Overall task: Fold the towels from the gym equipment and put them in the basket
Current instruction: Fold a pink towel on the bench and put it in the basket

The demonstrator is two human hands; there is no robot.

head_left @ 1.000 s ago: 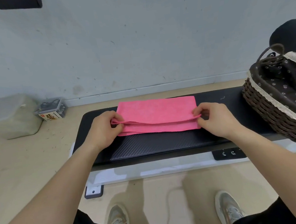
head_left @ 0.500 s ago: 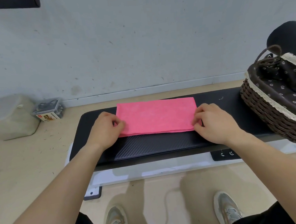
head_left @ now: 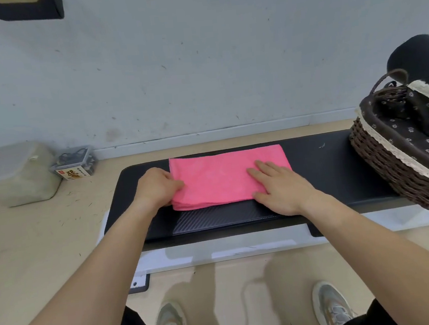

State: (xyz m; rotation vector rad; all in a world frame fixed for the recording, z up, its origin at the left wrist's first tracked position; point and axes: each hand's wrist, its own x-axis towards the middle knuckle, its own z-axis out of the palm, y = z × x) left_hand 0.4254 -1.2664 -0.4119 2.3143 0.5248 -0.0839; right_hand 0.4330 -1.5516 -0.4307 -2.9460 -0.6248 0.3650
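A pink towel (head_left: 217, 176), folded into a flat rectangle, lies on the black padded bench (head_left: 322, 178). My left hand (head_left: 157, 187) grips the towel's left edge, thumb on top of the cloth and fingers curled at the side. My right hand (head_left: 278, 185) lies flat with straight fingers on the towel's right part, pressing it down. A dark wicker basket (head_left: 392, 171) with a flowered liner and lace trim stands on the bench's right end.
A translucent plastic tub (head_left: 12, 174) and a small box of clips (head_left: 73, 165) sit on the floor at left by the wall. A black round pad (head_left: 418, 56) rises behind the basket. My shoes (head_left: 171, 321) stand below the bench frame (head_left: 216, 251).
The towel's near edge, lifted a second ago, now lies flat on the fold. My right hand let go of the corner and spread flat on the cloth.
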